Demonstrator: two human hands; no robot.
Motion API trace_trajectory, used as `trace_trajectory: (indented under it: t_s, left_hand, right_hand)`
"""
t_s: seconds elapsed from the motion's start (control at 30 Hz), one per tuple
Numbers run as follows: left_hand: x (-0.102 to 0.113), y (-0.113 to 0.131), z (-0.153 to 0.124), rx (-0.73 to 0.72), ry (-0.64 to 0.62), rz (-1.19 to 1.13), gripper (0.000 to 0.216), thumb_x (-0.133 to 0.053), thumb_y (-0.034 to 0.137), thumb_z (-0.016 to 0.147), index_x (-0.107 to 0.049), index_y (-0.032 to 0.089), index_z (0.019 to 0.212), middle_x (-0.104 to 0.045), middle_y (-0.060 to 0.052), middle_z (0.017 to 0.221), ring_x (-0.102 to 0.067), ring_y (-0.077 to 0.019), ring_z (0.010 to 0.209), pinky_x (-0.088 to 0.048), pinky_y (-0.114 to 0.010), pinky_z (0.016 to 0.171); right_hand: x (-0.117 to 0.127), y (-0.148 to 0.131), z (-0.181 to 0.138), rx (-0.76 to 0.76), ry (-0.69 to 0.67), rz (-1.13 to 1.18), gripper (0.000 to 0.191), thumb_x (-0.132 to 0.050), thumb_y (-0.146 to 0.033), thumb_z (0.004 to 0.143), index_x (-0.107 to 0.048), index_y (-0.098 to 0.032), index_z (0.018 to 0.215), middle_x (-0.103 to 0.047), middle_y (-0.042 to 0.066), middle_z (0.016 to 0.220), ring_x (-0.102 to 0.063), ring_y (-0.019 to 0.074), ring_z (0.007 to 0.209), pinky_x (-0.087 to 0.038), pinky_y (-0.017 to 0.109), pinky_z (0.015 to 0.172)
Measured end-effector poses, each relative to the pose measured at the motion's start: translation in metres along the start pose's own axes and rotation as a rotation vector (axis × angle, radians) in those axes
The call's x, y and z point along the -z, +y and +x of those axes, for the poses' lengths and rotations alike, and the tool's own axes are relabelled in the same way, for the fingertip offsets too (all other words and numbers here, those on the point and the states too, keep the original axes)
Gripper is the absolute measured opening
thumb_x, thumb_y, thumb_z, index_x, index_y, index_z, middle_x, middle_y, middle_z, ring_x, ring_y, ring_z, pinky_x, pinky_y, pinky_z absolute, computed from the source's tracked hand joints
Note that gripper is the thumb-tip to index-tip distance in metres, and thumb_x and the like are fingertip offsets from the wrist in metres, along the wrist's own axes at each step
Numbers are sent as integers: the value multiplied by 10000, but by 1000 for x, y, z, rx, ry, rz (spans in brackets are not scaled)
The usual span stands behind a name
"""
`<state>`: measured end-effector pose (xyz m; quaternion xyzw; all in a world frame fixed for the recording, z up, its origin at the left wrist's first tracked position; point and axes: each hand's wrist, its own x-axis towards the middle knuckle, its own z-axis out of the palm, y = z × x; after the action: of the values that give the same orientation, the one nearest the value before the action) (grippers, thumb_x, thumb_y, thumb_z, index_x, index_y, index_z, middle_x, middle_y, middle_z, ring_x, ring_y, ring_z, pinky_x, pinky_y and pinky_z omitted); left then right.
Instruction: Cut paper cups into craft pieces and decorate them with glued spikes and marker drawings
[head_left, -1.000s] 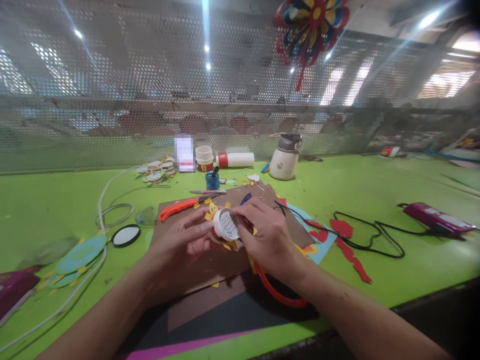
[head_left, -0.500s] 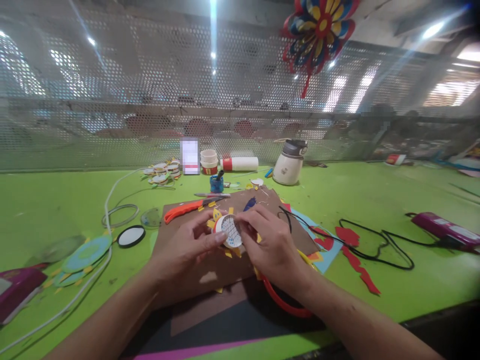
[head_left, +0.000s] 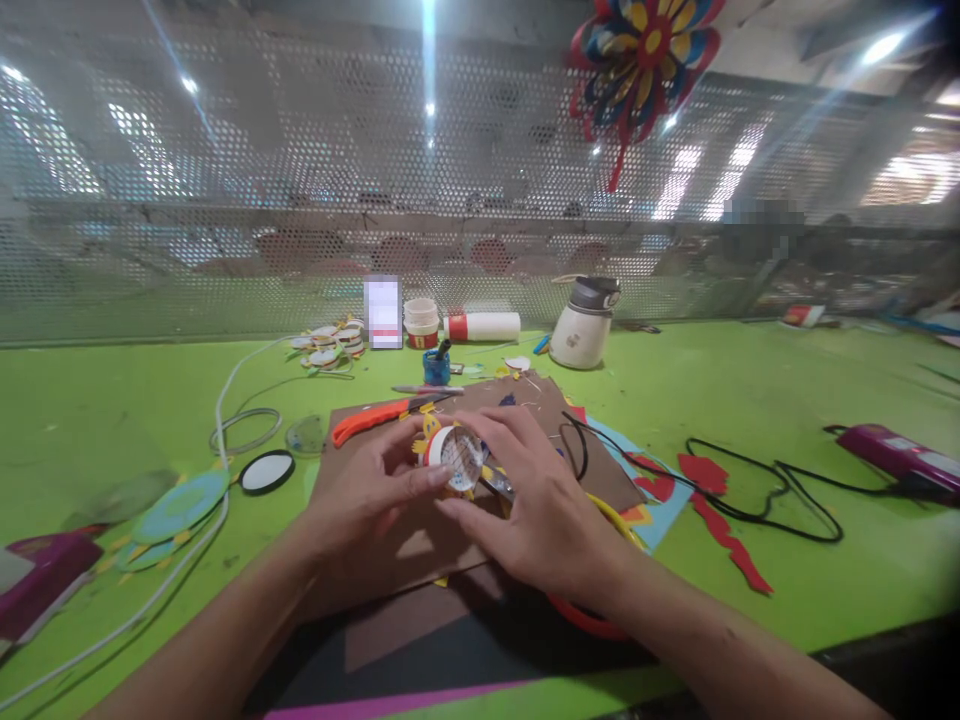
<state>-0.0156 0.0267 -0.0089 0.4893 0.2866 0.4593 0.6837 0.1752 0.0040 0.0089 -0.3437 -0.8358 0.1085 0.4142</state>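
Where the green table [head_left: 750,390] reaches its far edge, a perforated metal screen [head_left: 300,180] spans the scene, bright lights [head_left: 430,109] showing on it, and a flower-shaped ornament [head_left: 652,42] hangs high on the right. Near the middle lies a brown sheet [head_left: 454,560], and above it is a small white cup [head_left: 456,460] with yellow paper pieces [head_left: 430,427] at its far left. Its round, grid-patterned end faces near and slightly right; its axis runs back toward the far left, tilted. The left hand [head_left: 375,485] is clamped on the cup's left side. The right hand [head_left: 536,500], just right of it, has thumb and fingers apart; whether they touch the cup, I cannot tell.
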Motion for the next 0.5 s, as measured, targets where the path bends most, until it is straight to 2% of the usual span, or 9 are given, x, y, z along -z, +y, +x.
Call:
trace_trajectory:
  t_s: [0.13, 0.33, 0.4, 0.5]
  left_hand:
    - [-5, 0, -3, 40, 49, -55, 502, -826, 210, 745, -649, 217, 1214, -743, -85, 1127, -704, -256, 1026, -542, -313, 841]
    - [-25, 5, -8, 65, 159, -191, 330, -726, 208, 825, -677, 211, 1151, -736, -86, 1110, -715, -233, 940, -564, -335, 834]
    - [-26, 6, -8, 63, 150, -176, 340, -734, 182, 810, -676, 196, 1145, -736, -90, 1096, -713, -224, 930, -559, -325, 845]
    - [-24, 3, -8, 95, 72, -135, 439, -724, 201, 826, -622, 225, 1253, -719, -99, 1126, -711, -235, 919, -553, -336, 810]
  right_hand:
    - [-3, 4, -1, -32, -5, -9, 499, -671, -143, 876, -538, -119, 1356, -575, 123, 1228, -550, 222, 1164, -466, 355, 1040]
    - [-6, 5, 1, -60, -10, -19, 480, -702, -138, 860, -550, -148, 1315, -590, 103, 1189, -563, 224, 1132, -482, 370, 1014]
    - [-6, 4, 1, -83, -14, -23, 481, -716, -136, 848, -553, -163, 1300, -586, 95, 1167, -566, 227, 1120, -492, 380, 1001]
    - [-8, 3, 0, -115, -24, -33, 490, -729, -134, 833, -554, -183, 1287, -571, 85, 1140, -573, 230, 1090, -511, 389, 973]
